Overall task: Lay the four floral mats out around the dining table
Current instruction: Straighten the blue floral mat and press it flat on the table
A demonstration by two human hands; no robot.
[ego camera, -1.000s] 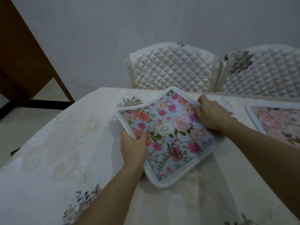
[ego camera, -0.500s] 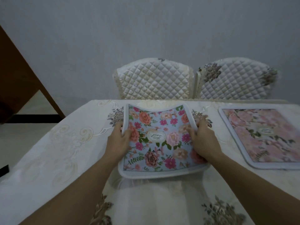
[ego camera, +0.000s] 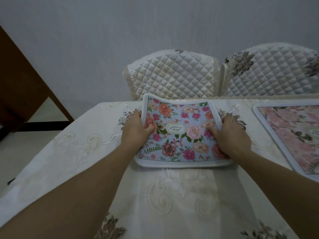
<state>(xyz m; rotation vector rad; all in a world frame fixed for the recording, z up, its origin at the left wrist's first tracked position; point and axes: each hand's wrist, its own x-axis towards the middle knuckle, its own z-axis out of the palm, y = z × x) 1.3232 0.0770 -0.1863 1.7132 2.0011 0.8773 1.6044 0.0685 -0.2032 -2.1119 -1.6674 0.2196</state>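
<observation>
A blue floral mat with a white border lies near the far edge of the dining table, in front of the left chair. My left hand grips its left edge, thumb on top. Its right edge is held by my right hand the same way. The mat's sides curl up between my hands and its far left corner is lifted. A pink floral mat lies flat on the table at the right, partly cut off by the frame.
Two quilted white chair backs, the left chair and the right chair, stand against the table's far edge by a grey wall. A brown wooden panel stands at the left. The table's left edge drops to a pale floor.
The blue mat has been turned square to the table and moved toward the far edge. Both hands now hold its side edges. The camera view has shifted.
</observation>
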